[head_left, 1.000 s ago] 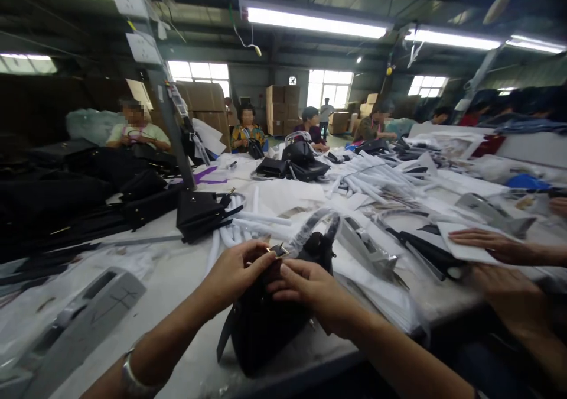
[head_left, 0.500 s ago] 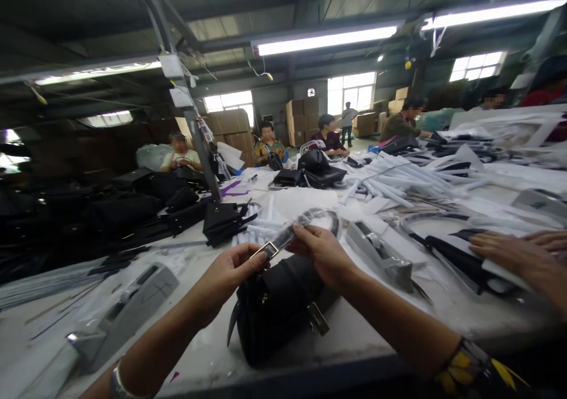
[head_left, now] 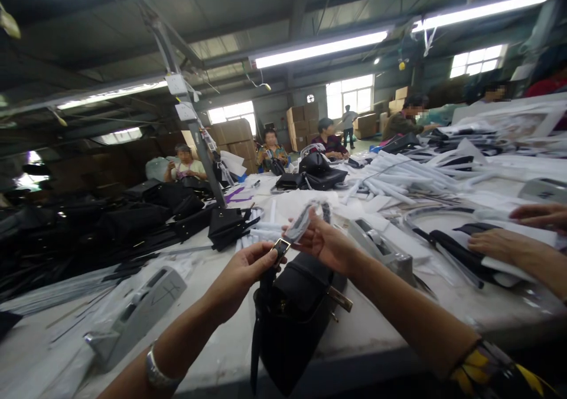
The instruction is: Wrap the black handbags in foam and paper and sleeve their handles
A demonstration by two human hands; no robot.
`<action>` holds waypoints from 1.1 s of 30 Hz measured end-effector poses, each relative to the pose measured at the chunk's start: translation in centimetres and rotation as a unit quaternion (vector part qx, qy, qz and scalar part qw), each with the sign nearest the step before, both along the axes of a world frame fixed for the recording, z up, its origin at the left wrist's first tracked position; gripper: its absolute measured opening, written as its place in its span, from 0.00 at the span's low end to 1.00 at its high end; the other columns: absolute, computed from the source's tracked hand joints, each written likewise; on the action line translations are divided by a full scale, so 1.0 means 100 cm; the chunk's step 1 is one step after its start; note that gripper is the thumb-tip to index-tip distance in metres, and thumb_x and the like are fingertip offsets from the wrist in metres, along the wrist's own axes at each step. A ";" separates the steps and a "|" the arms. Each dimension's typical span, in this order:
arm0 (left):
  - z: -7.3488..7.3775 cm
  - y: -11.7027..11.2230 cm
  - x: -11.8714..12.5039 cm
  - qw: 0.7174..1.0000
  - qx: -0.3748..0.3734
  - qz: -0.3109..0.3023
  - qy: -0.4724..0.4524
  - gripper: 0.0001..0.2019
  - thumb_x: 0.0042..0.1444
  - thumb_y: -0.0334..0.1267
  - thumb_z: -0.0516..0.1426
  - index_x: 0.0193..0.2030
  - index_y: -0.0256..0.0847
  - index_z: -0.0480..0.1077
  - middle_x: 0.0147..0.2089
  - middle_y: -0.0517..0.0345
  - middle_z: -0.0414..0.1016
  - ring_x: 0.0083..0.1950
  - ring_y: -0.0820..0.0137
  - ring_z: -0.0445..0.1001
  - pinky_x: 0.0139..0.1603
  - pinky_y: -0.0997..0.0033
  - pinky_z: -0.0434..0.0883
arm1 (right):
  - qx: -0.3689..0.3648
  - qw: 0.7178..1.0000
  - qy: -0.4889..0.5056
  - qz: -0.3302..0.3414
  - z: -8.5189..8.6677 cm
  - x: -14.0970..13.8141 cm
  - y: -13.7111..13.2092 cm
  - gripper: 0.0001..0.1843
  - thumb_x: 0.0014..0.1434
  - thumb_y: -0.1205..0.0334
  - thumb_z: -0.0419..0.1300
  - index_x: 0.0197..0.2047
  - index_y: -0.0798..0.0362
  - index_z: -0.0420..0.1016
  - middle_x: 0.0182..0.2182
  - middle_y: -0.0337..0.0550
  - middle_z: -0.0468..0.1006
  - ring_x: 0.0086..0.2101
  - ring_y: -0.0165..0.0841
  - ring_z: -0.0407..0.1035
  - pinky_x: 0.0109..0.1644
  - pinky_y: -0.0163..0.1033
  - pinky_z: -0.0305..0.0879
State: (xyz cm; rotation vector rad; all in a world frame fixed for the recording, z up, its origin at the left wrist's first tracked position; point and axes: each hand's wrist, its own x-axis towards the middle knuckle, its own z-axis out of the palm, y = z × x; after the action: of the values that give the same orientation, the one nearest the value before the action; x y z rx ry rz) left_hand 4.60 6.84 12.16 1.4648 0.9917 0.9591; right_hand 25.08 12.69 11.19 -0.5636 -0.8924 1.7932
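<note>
At six o'clock on the table [head_left: 230, 352], our black bag [head_left: 296, 343] looks soft and light, so the hard gold buckle [head_left: 282, 247] seems best to hold, where our left grip [head_left: 239, 272] pinches, while our right grip [head_left: 331, 246] pinches the bendy, plastic-wrapped handle [head_left: 299, 225].

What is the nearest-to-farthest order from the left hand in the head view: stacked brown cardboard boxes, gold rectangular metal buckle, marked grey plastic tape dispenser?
1. Buckle: held in the left hand.
2. Tape dispenser: left of that hand.
3. Cardboard boxes: far back, across the room.
</note>
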 end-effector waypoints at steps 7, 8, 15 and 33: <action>0.004 -0.010 0.006 0.999 -0.023 -0.020 -0.013 0.17 0.61 0.51 0.60 0.40 0.38 0.77 0.34 0.58 0.73 0.31 0.77 0.65 0.32 0.78 0.60 | 0.116 0.986 -0.116 0.005 0.009 -0.001 -0.029 0.24 0.70 0.46 0.53 0.48 0.56 0.80 0.46 0.52 0.82 0.48 0.39 0.76 0.58 0.45 0.68; 0.004 -0.010 0.007 0.999 -0.029 -0.016 -0.011 0.16 0.60 0.51 0.61 0.40 0.38 0.77 0.34 0.59 0.73 0.31 0.77 0.65 0.32 0.78 0.59 | 0.107 0.988 -0.107 0.004 0.013 -0.001 -0.029 0.25 0.71 0.47 0.51 0.47 0.57 0.81 0.45 0.52 0.82 0.48 0.39 0.76 0.58 0.45 0.67; 0.006 -0.005 0.014 0.999 -0.012 0.034 -0.004 0.14 0.56 0.48 0.64 0.36 0.37 0.77 0.30 0.59 0.74 0.31 0.76 0.65 0.31 0.78 0.59 | 0.001 1.000 -0.003 0.013 0.037 -0.011 -0.043 0.26 0.73 0.53 0.46 0.46 0.62 0.80 0.44 0.56 0.83 0.48 0.38 0.77 0.64 0.45 0.62; 0.002 -0.008 0.024 0.996 0.056 0.067 -0.010 0.14 0.55 0.50 0.64 0.38 0.40 0.79 0.35 0.56 0.79 0.38 0.67 0.74 0.41 0.71 0.68 | 0.188 0.980 -0.062 -0.005 -0.015 -0.025 -0.079 0.33 0.59 0.53 0.68 0.65 0.45 0.65 0.56 0.45 0.75 0.57 0.39 0.69 0.66 0.45 0.59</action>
State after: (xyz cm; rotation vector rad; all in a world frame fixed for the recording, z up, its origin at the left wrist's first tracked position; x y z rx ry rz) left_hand 7.04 6.02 12.36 1.4925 1.0472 1.1401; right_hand 22.54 4.84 9.72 -0.4359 -1.2760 1.5383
